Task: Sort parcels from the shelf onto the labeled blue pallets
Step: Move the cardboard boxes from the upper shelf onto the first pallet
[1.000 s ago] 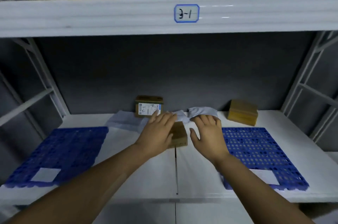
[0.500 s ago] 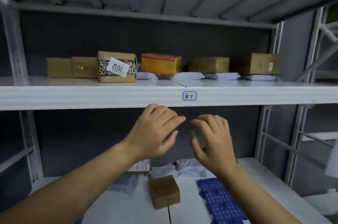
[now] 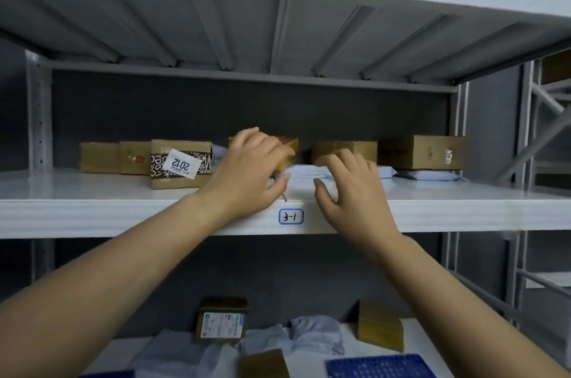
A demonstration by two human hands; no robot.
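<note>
Having left the lower shelf (image 3: 429, 346), reaching onto the 3-1 shelf (image 3: 92, 189) — clasping the yellow box (image 3: 289, 145) there with the left hand (image 3: 250, 167), settling the right hand (image 3: 349, 189) on a white mailer (image 3: 304, 173), grasp unclear; likely starting another pick.

Warehouse/stockroom, white metal racking (image 3: 185, 217) w/ handwritten "3-1" bay label (image 3: 290, 216), taped cardboard parcels (image 3: 421, 151), blue pallet (image 3: 380, 367)

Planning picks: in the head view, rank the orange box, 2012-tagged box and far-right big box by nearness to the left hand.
1. Orange box, under the left hand.
2. 2012-tagged box, just left of it.
3. Big box, at the far right.
</note>
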